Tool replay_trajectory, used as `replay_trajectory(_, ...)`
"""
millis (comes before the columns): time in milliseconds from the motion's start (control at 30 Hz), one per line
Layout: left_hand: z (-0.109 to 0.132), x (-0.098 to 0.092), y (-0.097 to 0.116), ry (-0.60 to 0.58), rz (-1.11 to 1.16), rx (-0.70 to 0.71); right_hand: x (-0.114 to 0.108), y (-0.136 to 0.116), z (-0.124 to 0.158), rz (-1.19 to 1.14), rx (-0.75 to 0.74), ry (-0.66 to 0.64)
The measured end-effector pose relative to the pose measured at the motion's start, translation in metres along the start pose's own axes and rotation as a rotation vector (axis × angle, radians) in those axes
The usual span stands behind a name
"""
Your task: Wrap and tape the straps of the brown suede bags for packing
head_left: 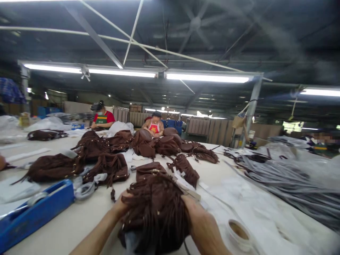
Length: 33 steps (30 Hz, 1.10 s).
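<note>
A brown fringed bag (156, 209) is held up just above the table's near edge, its fringe hanging toward me. My left hand (120, 205) grips its left side with the fingers tucked under the fringe. On the bag's right side my right hand (198, 217) is closed around the edge. A second brown bag (150, 169) lies right behind it on the white table (79, 219).
Many more brown fringed bags (103, 166) are spread across the table. A blue tape dispenser (34, 209) sits at the near left, a tape roll (239, 232) at the near right. Grey straps (289, 184) pile up on the right. Two people (155, 124) work at the far end.
</note>
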<state>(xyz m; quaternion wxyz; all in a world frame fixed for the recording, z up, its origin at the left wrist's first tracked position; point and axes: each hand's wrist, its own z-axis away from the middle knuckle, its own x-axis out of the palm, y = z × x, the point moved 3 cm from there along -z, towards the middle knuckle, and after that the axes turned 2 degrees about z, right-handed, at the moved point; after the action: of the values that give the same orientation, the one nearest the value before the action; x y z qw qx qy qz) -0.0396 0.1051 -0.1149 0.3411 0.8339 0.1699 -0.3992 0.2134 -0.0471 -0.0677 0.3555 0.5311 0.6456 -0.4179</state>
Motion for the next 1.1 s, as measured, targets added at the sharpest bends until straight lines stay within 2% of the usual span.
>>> replay_trajectory(67,0.022,-0.018,-0.007,0.004,-0.029,-0.057,0.061,0.013,0.043,0.022,-0.110,-0.197)
replay_trajectory(100,0.034,-0.027,-0.006,0.012,-0.053,-0.083,0.079,0.020,0.058,0.042,-0.121,-0.253)
replay_trajectory(133,0.045,-0.036,-0.002,0.027,-0.069,-0.103,0.087,0.026,0.069,0.031,-0.132,-0.294)
replay_trajectory(167,0.055,-0.043,0.007,0.041,-0.081,-0.116,0.086,0.031,0.074,0.000,-0.150,-0.328)
replay_trajectory(233,0.075,-0.050,0.037,0.056,-0.073,-0.091,0.063,0.034,0.072,-0.119,-0.192,-0.378)
replay_trajectory(300,0.094,-0.044,0.077,0.037,-0.022,0.020,0.026,0.030,0.058,-0.218,-0.203,-0.390)
replay_trajectory(367,0.111,-0.022,0.112,-0.026,-0.001,0.175,-0.004,0.022,0.039,-0.143,-0.135,-0.276)
replay_trajectory(433,0.124,0.010,0.132,-0.022,-0.086,0.274,-0.011,0.008,0.022,-0.027,-0.163,-0.176)
replay_trajectory(533,0.130,0.058,0.131,0.022,-0.235,0.200,0.011,-0.006,0.002,0.014,-0.165,-0.157)
replay_trajectory(567,0.129,0.069,0.127,0.040,-0.283,0.176,0.019,-0.006,-0.005,0.004,-0.132,-0.148)
replay_trajectory(633,0.119,0.078,0.121,0.067,-0.363,0.124,0.025,0.002,-0.017,-0.022,-0.047,-0.095)
replay_trajectory(767,0.088,0.065,0.113,-0.037,-0.456,-0.078,0.004,0.038,-0.031,-0.121,0.104,0.027)
replay_trajectory(833,0.075,0.056,0.111,-0.096,-0.463,-0.148,-0.008,0.054,-0.030,-0.170,0.099,0.021)
replay_trajectory(900,0.067,0.053,0.110,-0.118,-0.449,-0.133,-0.010,0.061,-0.024,-0.188,0.055,-0.010)
replay_trajectory(967,0.067,0.057,0.108,-0.165,-0.426,-0.078,-0.002,0.062,-0.018,-0.176,0.029,-0.027)
replay_trajectory(1100,0.075,0.060,0.106,-0.255,-0.337,-0.002,0.029,0.049,-0.018,-0.136,0.018,-0.049)
